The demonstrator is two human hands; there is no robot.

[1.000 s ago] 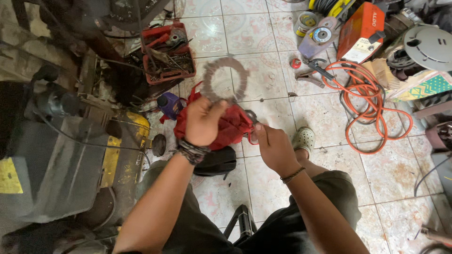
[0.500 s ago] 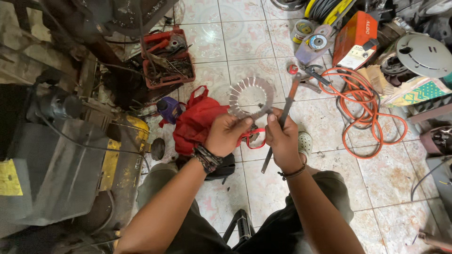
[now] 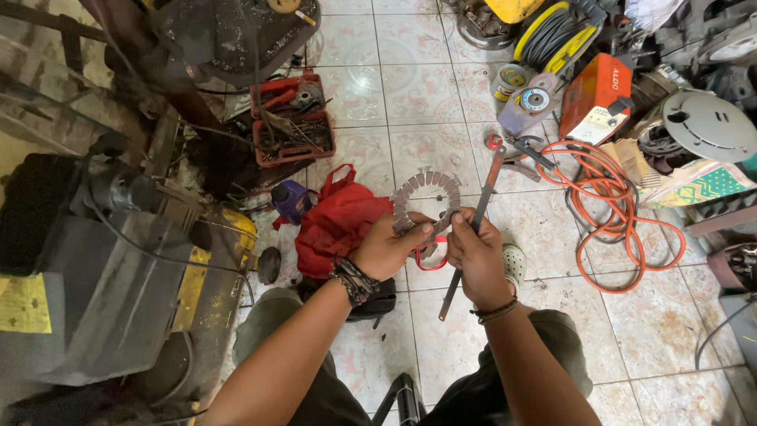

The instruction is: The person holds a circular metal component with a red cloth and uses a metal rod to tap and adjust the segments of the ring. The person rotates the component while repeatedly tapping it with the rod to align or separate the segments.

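Your left hand [image 3: 386, 248] has come off the red cloth bag [image 3: 339, 225], where it lay a second ago, and now pinches the lower rim of the toothed metal ring [image 3: 426, 197], fingers closed on it. That ring was flat on the floor tiles [image 3: 410, 87] then; now you hold it up in front of you, above the tiles, its short flat teeth fanning out over the top half. Your right hand [image 3: 473, 252] has taken up the long flat metal bar [image 3: 471, 229], fingers wrapped round its middle, with the bar slanting from beside your knee up towards the red-handled pliers [image 3: 516, 150]. Judging by this, the picking-up is over and ring and bar are being brought together, the bar's shaft just beside the ring's right edge; whether they touch, you cannot tell from here. A red loop [image 3: 430, 256] hangs between your hands.

Around you the floor is crowded: the bag and a purple bottle [image 3: 292, 201] just to the left, a red tool tray [image 3: 292, 118] beyond, an orange cable coil [image 3: 615, 205] to the right near an orange welder box [image 3: 595, 99]. The bar's far end points at the pliers and cable, so there is little swing room that way
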